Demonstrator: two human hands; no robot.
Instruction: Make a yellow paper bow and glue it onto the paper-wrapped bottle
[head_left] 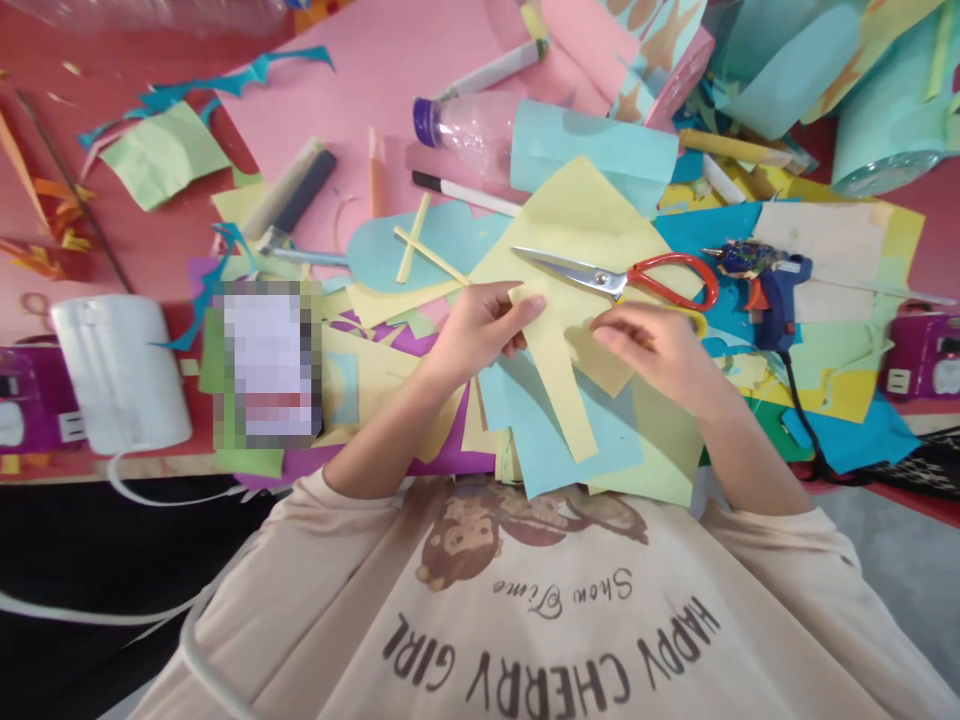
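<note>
My left hand (pixel 491 325) pinches the upper end of a pale yellow paper strip (pixel 562 390) between thumb and fingers. The strip widens slightly as it slants down over light blue paper (pixel 615 425). To the right of it, my right hand (pixel 652 350) hovers with loosely bent fingers, and nothing shows in them. Just above that hand lie red-handled scissors (pixel 600 278), blades pointing left, on a pale yellow sheet (pixel 577 215). Two thin yellow strips (pixel 416 240) cross each other on a blue paper piece beyond my left hand.
A plastic bottle (pixel 480 130) with a purple cap and blue paper wrap lies at the back. At right rests a blue glue gun (pixel 780 290) with its cord. A blurred-out phone-like object (pixel 270 365) and a white device (pixel 120 375) are at left. Paper scraps and markers surround them.
</note>
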